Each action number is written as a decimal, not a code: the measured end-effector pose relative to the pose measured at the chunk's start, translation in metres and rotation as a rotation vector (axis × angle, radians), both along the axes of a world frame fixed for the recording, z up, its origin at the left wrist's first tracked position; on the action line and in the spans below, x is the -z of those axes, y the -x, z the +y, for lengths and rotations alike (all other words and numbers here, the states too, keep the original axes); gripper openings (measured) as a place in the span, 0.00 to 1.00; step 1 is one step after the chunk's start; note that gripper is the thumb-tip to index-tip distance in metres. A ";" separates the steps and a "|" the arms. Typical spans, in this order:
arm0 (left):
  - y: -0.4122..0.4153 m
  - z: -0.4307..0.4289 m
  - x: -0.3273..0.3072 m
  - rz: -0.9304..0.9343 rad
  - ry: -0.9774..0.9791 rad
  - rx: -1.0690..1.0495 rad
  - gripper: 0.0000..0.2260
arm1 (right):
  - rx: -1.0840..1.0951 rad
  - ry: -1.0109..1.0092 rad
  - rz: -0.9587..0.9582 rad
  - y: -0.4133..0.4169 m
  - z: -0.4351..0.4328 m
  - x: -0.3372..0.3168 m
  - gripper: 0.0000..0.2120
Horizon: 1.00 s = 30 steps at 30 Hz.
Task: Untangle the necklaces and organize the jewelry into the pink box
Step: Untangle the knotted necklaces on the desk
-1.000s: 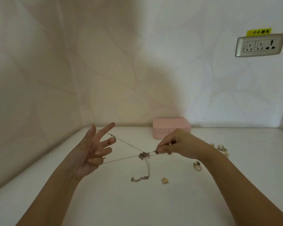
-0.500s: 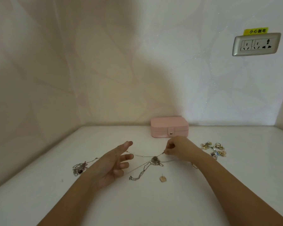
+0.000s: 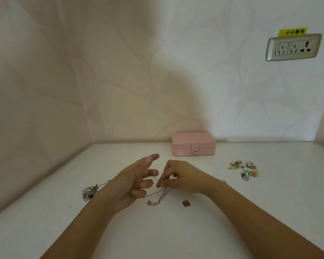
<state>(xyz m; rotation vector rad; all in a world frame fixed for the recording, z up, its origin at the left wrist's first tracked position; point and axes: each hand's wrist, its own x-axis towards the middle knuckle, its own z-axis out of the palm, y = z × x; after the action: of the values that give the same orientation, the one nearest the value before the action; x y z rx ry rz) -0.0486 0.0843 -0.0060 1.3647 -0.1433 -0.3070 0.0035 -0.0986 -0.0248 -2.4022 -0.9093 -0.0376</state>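
Two hands low over the white table (image 3: 45, 230): pinches a thin silver chain (image 3: 154, 203) with thumb and fingertips of the right hand (image 3: 183, 179), and holds the left hand (image 3: 131, 186) released, fingers straight and spread, just beside it, the chain reaching its lower fingers. Finds the pink box (image 3: 193, 143) shut, beyond the right hand, apart from it. Has a second necklace tangle (image 3: 90, 191) just outside the left wrist, a small square pendant (image 3: 186, 203) nearer than the right hand, a heap of rings (image 3: 244, 170) well to its right.
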 end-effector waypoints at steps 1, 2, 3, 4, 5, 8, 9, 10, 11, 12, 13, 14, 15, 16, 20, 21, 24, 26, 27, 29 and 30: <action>0.002 0.000 -0.004 -0.019 0.012 0.013 0.26 | 0.007 0.028 -0.011 -0.001 0.002 0.001 0.07; 0.003 0.000 -0.006 -0.034 0.020 0.024 0.26 | 0.030 0.049 -0.023 -0.002 0.002 0.001 0.09; 0.004 0.000 -0.008 -0.046 0.023 0.035 0.26 | 0.060 0.064 -0.034 -0.003 0.001 0.000 0.10; 0.005 0.000 -0.009 -0.056 0.024 0.047 0.27 | 0.091 0.075 -0.030 -0.004 -0.002 -0.002 0.13; 0.006 -0.001 -0.010 -0.063 0.025 0.055 0.29 | 0.119 0.092 -0.011 -0.005 -0.005 -0.002 0.15; 0.008 -0.003 -0.009 -0.056 0.016 0.041 0.25 | 0.181 0.140 0.055 -0.008 -0.017 -0.003 0.21; 0.008 -0.004 -0.009 -0.046 0.019 0.037 0.22 | 0.201 0.119 0.073 -0.010 -0.020 -0.004 0.18; 0.009 -0.006 -0.008 -0.036 0.028 0.039 0.22 | 0.226 0.075 0.085 -0.011 -0.021 -0.004 0.16; 0.010 -0.008 -0.008 -0.029 0.039 0.045 0.22 | 0.265 0.032 0.090 -0.013 -0.023 -0.004 0.17; 0.010 -0.011 -0.007 -0.024 0.051 0.053 0.22 | 0.306 0.012 0.081 -0.014 -0.024 -0.004 0.19; 0.011 -0.013 -0.006 -0.021 0.060 0.061 0.22 | 0.341 0.016 0.063 -0.016 -0.025 -0.004 0.19; 0.012 -0.016 -0.005 -0.020 0.066 0.067 0.22 | 0.362 0.026 0.037 -0.018 -0.025 -0.002 0.18; 0.013 -0.018 -0.004 -0.019 0.071 0.072 0.22 | 0.382 0.036 0.015 -0.019 -0.024 -0.001 0.17; 0.014 -0.021 -0.003 -0.016 0.078 0.076 0.21 | 0.405 0.038 0.002 -0.019 -0.023 0.000 0.17; 0.016 -0.028 -0.001 -0.001 0.099 0.096 0.20 | 0.444 0.047 -0.011 -0.016 -0.019 -0.001 0.23; 0.016 -0.027 0.000 0.000 0.101 0.099 0.19 | 0.438 0.047 0.006 -0.015 -0.019 -0.001 0.25; 0.015 -0.025 -0.001 0.000 0.114 0.086 0.18 | 0.386 0.014 0.093 -0.014 -0.022 -0.004 0.29; 0.014 -0.023 -0.003 0.001 0.124 0.049 0.18 | 0.346 0.009 0.152 -0.012 -0.025 -0.008 0.30; 0.014 -0.022 -0.004 0.003 0.132 0.029 0.19 | 0.331 0.007 0.188 -0.011 -0.027 -0.011 0.29; 0.013 -0.019 -0.005 0.006 0.155 -0.002 0.21 | 0.305 -0.021 0.262 -0.011 -0.031 -0.014 0.27; 0.013 -0.018 -0.006 0.007 0.164 -0.012 0.21 | 0.297 -0.031 0.283 -0.011 -0.034 -0.015 0.26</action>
<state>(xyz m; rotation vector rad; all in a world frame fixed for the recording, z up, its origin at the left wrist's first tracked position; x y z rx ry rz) -0.0613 0.0666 0.0001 1.2016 -0.1505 -0.2835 0.0144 -0.1322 -0.0098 -2.4147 -0.4177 0.1704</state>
